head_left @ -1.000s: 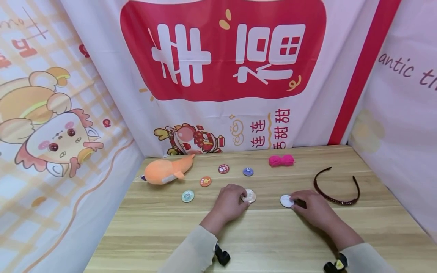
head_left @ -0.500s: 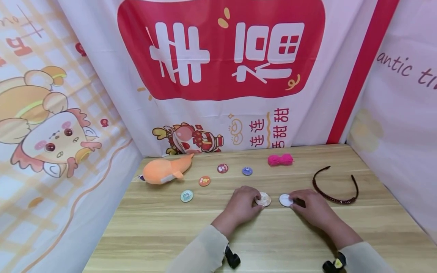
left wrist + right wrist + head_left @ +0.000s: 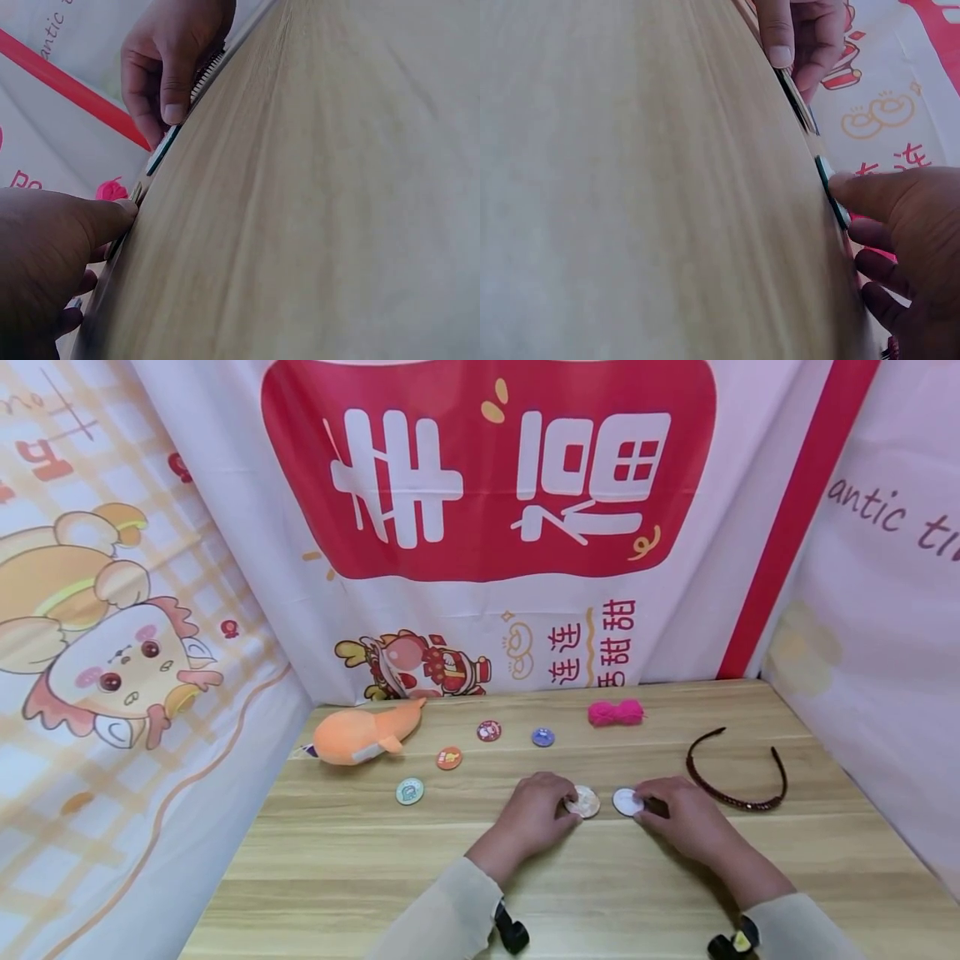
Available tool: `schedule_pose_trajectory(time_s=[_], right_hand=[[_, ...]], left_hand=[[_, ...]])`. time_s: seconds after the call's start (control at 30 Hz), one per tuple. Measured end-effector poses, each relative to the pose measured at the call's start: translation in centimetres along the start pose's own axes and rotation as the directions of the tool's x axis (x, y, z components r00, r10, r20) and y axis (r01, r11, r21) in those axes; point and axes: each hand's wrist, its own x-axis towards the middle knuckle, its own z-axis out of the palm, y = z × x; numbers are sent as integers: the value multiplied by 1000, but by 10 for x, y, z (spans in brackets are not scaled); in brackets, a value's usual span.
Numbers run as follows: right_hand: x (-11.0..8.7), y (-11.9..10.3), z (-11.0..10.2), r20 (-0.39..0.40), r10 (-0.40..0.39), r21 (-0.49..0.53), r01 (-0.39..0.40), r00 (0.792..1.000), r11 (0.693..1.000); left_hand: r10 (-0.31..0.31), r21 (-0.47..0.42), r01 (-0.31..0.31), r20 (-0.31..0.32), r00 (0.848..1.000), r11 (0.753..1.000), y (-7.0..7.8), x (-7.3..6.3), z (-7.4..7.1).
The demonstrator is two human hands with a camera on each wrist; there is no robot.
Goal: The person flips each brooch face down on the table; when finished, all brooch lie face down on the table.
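My left hand (image 3: pixel 534 814) pinches a round beige patterned disc (image 3: pixel 585 802) between thumb and fingers, low over the wooden table. Its edge shows as thin layers in the right wrist view. To its right, my right hand (image 3: pixel 686 817) grips the right side of a white round disc (image 3: pixel 624 802), whose thin edge (image 3: pixel 826 180) looks dark green from the right wrist. A narrow gap separates the two discs. Several small round badges lie beyond and to the left: a teal one (image 3: pixel 409 791), an orange one (image 3: pixel 449 758), a red one (image 3: pixel 489 731) and a blue one (image 3: pixel 543 737).
An orange plush toy (image 3: pixel 367 735) lies at the table's back left. Bright pink yarn (image 3: pixel 615 712) sits near the back edge. Just beyond my right hand is a dark beaded headband (image 3: pixel 738 800). Printed cloth (image 3: pixel 480 610) hangs behind the table and along both sides.
My left hand has slid to the right with the beige disc, bringing it close to the white disc. My right hand has stayed in nearly the same place.
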Motion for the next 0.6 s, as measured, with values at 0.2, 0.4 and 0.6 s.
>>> schedule_pose_trajectory(time_s=[0.2, 0.4, 0.6], right_hand=[[10, -18, 4, 1, -43, -33, 43, 999, 999], [23, -36, 19, 40, -154, -66, 156, 987, 986], [31, -43, 28, 75, -140, -25, 142, 987, 990]], left_hand=[[5, -36, -5, -3, 1000, 999, -6, -2, 1], [14, -60, -14, -5, 1000, 998, -9, -3, 0], [20, -69, -21, -13, 1000, 997, -9, -4, 0]])
